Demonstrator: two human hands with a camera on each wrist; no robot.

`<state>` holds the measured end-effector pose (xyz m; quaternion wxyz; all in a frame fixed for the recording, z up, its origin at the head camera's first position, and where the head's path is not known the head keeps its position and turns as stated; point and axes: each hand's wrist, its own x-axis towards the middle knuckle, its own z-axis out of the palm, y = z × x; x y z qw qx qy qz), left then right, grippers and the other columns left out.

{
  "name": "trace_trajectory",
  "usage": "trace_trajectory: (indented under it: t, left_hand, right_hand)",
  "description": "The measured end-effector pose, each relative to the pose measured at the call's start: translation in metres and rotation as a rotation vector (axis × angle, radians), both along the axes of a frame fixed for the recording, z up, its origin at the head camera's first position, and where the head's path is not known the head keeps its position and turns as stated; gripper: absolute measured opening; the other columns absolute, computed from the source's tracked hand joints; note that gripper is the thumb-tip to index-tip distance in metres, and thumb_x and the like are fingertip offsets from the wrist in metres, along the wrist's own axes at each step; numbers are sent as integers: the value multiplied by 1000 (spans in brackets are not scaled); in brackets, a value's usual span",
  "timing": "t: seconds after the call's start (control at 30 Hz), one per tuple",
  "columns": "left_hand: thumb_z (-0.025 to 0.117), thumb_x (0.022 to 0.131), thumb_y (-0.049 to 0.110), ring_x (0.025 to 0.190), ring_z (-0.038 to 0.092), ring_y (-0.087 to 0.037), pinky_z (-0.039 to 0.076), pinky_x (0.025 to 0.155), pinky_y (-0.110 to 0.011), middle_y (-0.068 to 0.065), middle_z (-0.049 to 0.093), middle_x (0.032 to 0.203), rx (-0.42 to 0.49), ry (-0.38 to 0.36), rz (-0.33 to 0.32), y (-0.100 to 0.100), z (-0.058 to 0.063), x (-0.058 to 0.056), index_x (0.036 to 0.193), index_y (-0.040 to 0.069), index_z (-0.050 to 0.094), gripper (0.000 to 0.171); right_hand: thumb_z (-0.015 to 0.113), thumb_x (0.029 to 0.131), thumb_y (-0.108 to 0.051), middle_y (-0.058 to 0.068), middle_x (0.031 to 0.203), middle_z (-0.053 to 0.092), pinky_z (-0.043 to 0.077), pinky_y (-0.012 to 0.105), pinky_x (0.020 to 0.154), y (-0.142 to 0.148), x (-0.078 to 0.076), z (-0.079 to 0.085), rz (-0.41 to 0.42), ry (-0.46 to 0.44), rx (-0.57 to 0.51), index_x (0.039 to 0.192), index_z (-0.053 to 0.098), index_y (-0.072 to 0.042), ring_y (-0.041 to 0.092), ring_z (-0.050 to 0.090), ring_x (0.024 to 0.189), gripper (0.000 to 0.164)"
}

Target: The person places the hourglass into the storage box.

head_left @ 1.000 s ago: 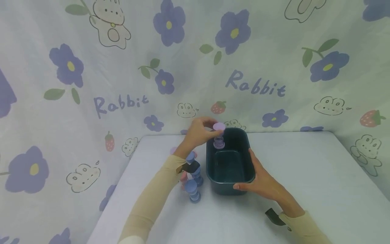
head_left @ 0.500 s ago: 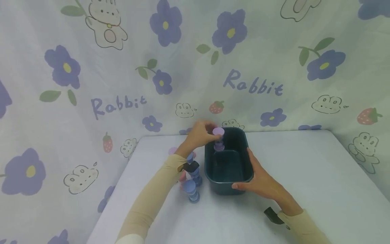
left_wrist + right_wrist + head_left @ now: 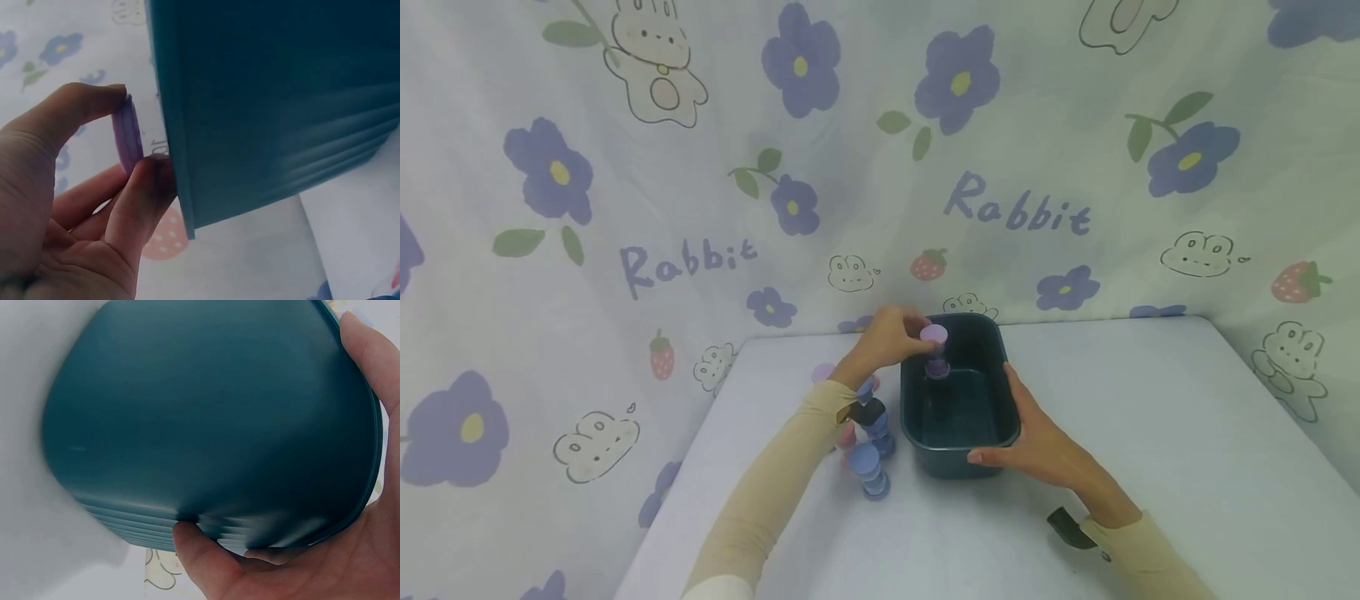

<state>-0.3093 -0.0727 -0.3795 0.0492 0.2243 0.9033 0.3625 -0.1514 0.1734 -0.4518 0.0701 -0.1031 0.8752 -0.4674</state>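
A purple-ended sand timer point(image 3: 936, 337) stands upright inside the far left part of a dark teal plastic bin point(image 3: 925, 446). My left hand point(image 3: 887, 337) pinches the timer near its top between thumb and fingers, reaching over the bin's left rim. In the left wrist view its purple end cap point(image 3: 128, 137) shows beside the bin's wall point(image 3: 269, 125), which hides the rest of it. With my right hand point(image 3: 1045, 446) I grip the bin's near right corner, thumb at the front rim and fingers along the right side wall point(image 3: 206, 425).
Left of the bin, partly under my left forearm, stand a blue sand timer point(image 3: 868, 471), another blue one point(image 3: 880, 437) and pink pieces point(image 3: 847, 435). A lilac top point(image 3: 823, 372) shows behind them. The white table point(image 3: 1120, 375) meets a patterned cloth point(image 3: 865, 167) at the back.
My left hand has lowered the purple sand timer from the rim's height deeper into the bin. My right hand keeps its grip on the bin's corner.
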Motion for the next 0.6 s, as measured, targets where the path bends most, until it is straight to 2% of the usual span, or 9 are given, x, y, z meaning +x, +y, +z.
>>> trace_trajectory:
  t: [0.4, 0.6]
  left_hand:
    - [87, 83, 30, 110, 75, -28, 65, 89, -37, -14, 76, 119, -59, -50, -39, 1, -12, -8, 122, 3, 73, 50]
    - [86, 84, 27, 105, 75, -26, 65, 87, -36, -14, 76, 118, -104, -45, -51, 5, -14, -9, 124, 2, 73, 49]
  right_hand:
    - [87, 75, -54, 16, 176, 1, 30, 76, 117, 0, 0, 0, 0, -9, -2, 166, -9, -21, 49, 18, 157, 137]
    - [87, 74, -55, 15, 176, 1, 31, 75, 117, 0, 0, 0, 0, -13, -3, 166, -9, -23, 49, 18, 158, 137]
